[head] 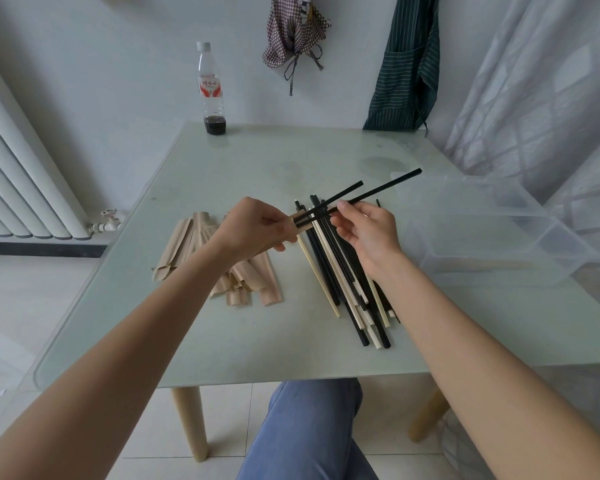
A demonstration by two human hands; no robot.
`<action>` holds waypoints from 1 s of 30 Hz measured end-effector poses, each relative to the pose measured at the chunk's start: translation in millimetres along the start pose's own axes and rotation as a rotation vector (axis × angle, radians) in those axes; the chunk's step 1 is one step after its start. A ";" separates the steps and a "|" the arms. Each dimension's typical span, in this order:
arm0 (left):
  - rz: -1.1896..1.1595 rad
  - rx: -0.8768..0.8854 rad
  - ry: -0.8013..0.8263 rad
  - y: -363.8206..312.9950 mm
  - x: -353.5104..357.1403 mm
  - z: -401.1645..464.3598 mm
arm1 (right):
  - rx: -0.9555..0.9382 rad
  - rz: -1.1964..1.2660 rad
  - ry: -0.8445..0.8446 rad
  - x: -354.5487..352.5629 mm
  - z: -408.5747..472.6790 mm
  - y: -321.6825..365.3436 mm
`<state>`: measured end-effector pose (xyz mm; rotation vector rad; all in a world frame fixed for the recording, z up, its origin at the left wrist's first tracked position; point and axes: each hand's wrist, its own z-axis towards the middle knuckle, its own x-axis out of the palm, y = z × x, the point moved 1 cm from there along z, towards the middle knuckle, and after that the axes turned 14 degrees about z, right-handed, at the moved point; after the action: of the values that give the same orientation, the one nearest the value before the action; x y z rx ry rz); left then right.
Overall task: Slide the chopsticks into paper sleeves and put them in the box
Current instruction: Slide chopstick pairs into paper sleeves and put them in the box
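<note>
A: Head view shows the left hand point(257, 225) curled around a paper sleeve point(297, 226), only its open end peeking out past the fingers. The right hand point(364, 226) pinches a pair of black chopsticks point(357, 197) between thumb and fingertips, their near tips right at the sleeve mouth.

B: Are they in yet?

A: Barely, as far as I can tell. The far ends are splayed apart, so one tip could miss the mouth or crease the paper if they aren't brought parallel first.

B: Anything else?

A: The grip sits near the tips, leaving a long overhang; a push could lever the sticks and tear the sleeve edge. Loose chopsticks point(343, 282) lie directly beneath, mid-table toward the near edge, and a dropped stick would mix in. Spare sleeves point(243, 282) are piled to their left.

B: And the box?

A: A clear plastic box point(492, 230) sits at the table's point(222, 168) right edge, with what seems one sleeved pair inside.
</note>
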<state>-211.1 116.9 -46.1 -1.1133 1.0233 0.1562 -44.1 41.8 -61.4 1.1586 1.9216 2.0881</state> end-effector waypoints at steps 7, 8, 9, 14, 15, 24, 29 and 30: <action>-0.018 0.021 0.000 -11.4 2.0 0.7 | 0.029 -0.061 0.069 4.7 -9.6 3.2; -0.010 0.024 0.002 -11.5 1.7 0.4 | 0.025 -0.035 0.052 2.3 -9.8 6.5; -0.001 0.029 0.002 -12.9 2.1 0.0 | 0.019 -0.017 0.033 -0.4 -10.3 9.8; 0.017 0.031 0.000 -21.7 8.1 0.7 | 0.015 -0.045 0.019 -4.6 -15.2 10.8; 0.007 0.032 0.000 -24.1 8.7 -0.1 | 0.018 -0.052 0.024 -5.6 -16.6 12.4; -0.077 0.041 0.015 -50.6 19.2 -2.1 | 0.006 0.036 -0.040 -27.1 -19.8 33.9; -0.097 0.032 0.046 -64.0 27.5 -0.6 | 0.018 0.075 -0.067 -47.6 -20.5 47.4; -0.114 0.028 0.053 -66.6 30.4 0.7 | 0.009 0.100 -0.088 -51.8 -20.1 50.8</action>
<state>-155.7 74.3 -24.4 -1.1519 1.0034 0.0215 2.9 -12.8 -39.4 1.3504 1.8733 2.0403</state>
